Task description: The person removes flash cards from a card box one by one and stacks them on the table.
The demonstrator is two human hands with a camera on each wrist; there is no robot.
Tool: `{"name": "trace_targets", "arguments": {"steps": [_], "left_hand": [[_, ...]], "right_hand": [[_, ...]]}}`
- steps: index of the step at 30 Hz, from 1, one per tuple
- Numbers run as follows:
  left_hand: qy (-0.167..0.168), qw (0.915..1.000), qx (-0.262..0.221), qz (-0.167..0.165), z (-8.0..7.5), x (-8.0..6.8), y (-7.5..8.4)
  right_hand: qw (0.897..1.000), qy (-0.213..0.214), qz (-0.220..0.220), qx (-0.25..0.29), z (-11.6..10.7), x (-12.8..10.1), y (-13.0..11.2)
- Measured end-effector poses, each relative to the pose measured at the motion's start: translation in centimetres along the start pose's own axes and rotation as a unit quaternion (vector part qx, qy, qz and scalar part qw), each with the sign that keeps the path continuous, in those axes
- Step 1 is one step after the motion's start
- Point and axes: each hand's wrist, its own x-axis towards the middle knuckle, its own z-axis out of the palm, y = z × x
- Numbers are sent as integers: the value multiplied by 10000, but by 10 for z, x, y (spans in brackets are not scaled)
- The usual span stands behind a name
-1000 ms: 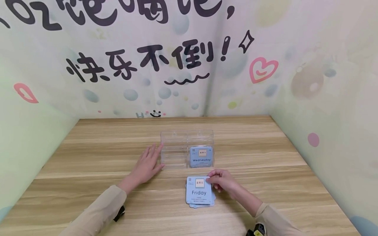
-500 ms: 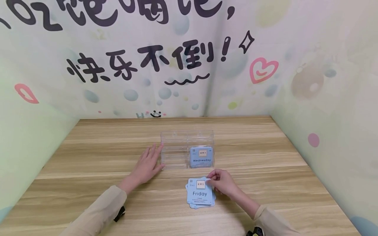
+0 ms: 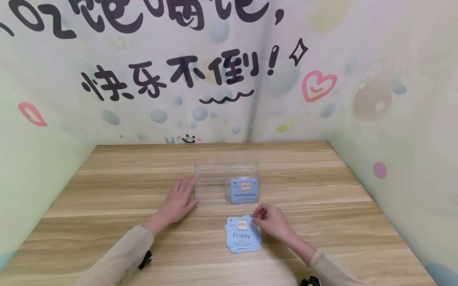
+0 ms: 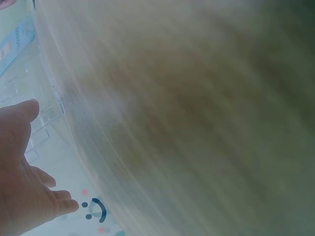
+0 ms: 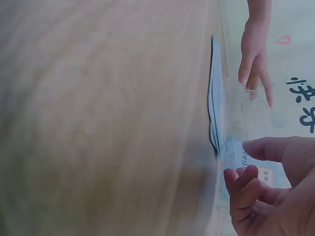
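Note:
My left hand rests at the left side of a clear plastic card holder, fingers spread, with thumb and fingertips at its edge. A light blue card printed "Wednesday" stands in the holder's front right compartment. Just in front of the holder, a small stack of blue cards lies on the table, with the "Friday" card on top, slightly askew over those below. My right hand is at the stack's upper right corner. In the right wrist view its thumb and loosely curled fingers are apart, with nothing between them.
The wood-grain table runs back to a printed fabric wall with lettering. Fabric also closes in the left and right sides. The holder's left compartment shows only clear plastic.
My right hand has let go of the "Friday" card's corner. The card now lies slightly lower on the stack, turned against the cards beneath. The left hand has stayed at the holder.

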Motion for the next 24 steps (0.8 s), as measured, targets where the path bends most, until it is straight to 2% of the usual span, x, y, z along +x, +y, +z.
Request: {"name": "trace_targets", "arguments": {"steps": [5,13,24], "left_hand": [[178,9998,-28,120,3,0,-2],[13,10000,48,-9,0,1,0],[-85,9999,41,-40,-1,0,1]], "right_hand": [[9996,204,-57,-172,-12,1,-4],[9991,227,-128,-321,-32,3,-12],[9988,69,-308,-383,-38,4,-15]]}}
